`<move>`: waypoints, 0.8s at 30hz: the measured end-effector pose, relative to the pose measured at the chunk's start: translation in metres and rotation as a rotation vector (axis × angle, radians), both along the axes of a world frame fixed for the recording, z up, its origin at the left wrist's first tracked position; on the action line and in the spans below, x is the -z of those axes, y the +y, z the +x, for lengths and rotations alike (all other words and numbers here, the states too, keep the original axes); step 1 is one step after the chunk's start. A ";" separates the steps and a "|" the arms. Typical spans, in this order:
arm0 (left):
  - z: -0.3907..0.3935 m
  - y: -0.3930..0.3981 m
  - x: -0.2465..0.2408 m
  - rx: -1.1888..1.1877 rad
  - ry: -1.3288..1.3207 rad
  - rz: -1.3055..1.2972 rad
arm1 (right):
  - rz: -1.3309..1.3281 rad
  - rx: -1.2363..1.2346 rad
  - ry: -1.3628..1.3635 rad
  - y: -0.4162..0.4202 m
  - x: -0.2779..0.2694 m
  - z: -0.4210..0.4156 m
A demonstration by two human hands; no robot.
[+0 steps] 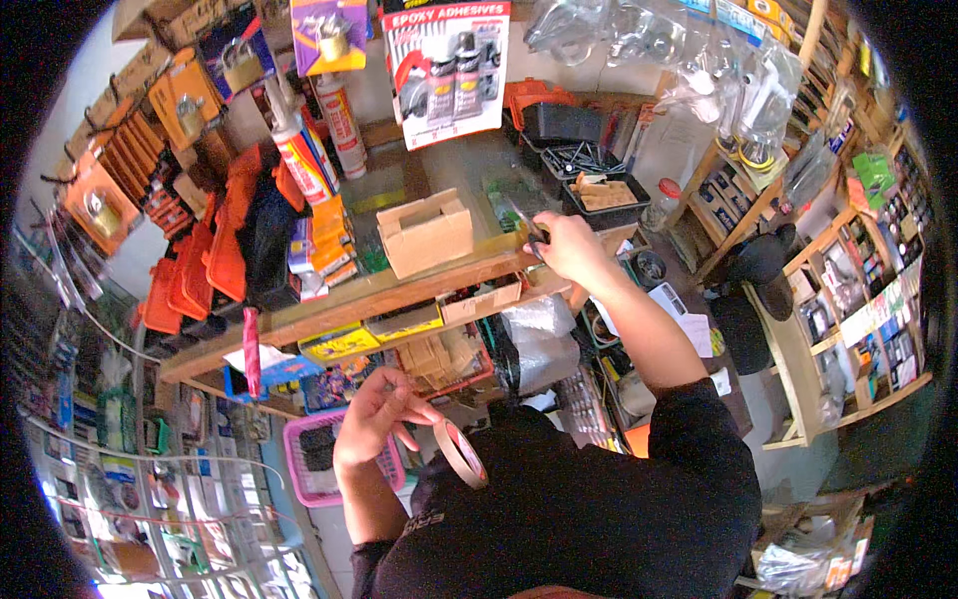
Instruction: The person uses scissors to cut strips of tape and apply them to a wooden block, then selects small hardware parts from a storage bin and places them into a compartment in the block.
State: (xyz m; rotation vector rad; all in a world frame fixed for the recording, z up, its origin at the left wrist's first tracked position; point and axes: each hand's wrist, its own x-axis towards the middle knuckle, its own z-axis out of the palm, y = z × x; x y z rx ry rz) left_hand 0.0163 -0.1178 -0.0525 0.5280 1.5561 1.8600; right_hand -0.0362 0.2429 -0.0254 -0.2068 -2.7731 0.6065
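My left hand (385,415) is in front of the counter, its fingers partly spread. A roll of tape (460,454) hangs at its fingertips, against my dark shirt. My right hand (566,243) is over the counter's wooden front edge. It grips a black-handled bladed tool (534,236) that looks like scissors, with the metal part pointing away from me. My fingers hide much of the handle. To the left of that hand, a small open cardboard box (425,233) stands on the glass counter top (456,168).
Black bins hold screws or nails (580,159) and tan pieces (605,195) behind my right hand. Sealant tubes (299,157) and orange-lidded boxes (232,243) stand at left. An epoxy adhesive pack (453,78) hangs ahead. A pink basket (299,479) is below my left hand.
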 end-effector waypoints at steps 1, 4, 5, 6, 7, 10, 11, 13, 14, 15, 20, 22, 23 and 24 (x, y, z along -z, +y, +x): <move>0.001 -0.002 0.000 -0.016 -0.002 -0.004 | 0.003 -0.004 0.026 -0.003 0.002 -0.006; 0.003 -0.002 -0.002 -0.070 -0.007 0.002 | 0.062 0.050 -0.036 0.003 0.019 -0.030; 0.005 -0.003 -0.003 -0.081 -0.014 0.005 | 0.098 0.086 -0.065 0.005 0.021 -0.034; 0.007 -0.006 -0.003 -0.104 -0.022 0.011 | 0.079 0.097 -0.084 0.003 0.018 -0.038; 0.009 -0.009 -0.002 -0.127 -0.029 0.018 | 0.077 0.089 -0.099 0.001 0.014 -0.039; 0.015 -0.017 0.001 -0.159 -0.026 0.066 | 0.067 0.068 -0.169 0.002 0.005 -0.038; 0.016 -0.018 0.001 -0.168 -0.028 0.072 | 0.061 0.058 -0.204 0.005 0.004 -0.042; 0.020 -0.020 0.000 -0.187 -0.025 0.056 | -0.085 0.030 -0.292 0.009 0.000 -0.043; 0.020 -0.022 0.001 -0.192 -0.031 0.044 | -0.226 0.017 -0.342 0.011 -0.002 -0.041; 0.020 -0.022 0.002 -0.196 -0.039 0.033 | -0.365 0.004 -0.392 0.014 -0.004 -0.039; 0.024 -0.025 0.014 -0.226 -0.027 0.040 | -0.472 -0.314 0.116 -0.027 0.026 0.032; 0.022 -0.024 0.018 -0.227 -0.031 0.048 | -0.788 -0.557 -0.122 -0.071 0.036 0.084; 0.022 -0.023 0.020 -0.222 -0.038 0.043 | -0.934 -0.775 -0.206 -0.088 0.042 0.105; 0.023 -0.022 0.019 -0.234 -0.023 0.010 | -0.924 -0.907 -0.321 -0.105 0.041 0.120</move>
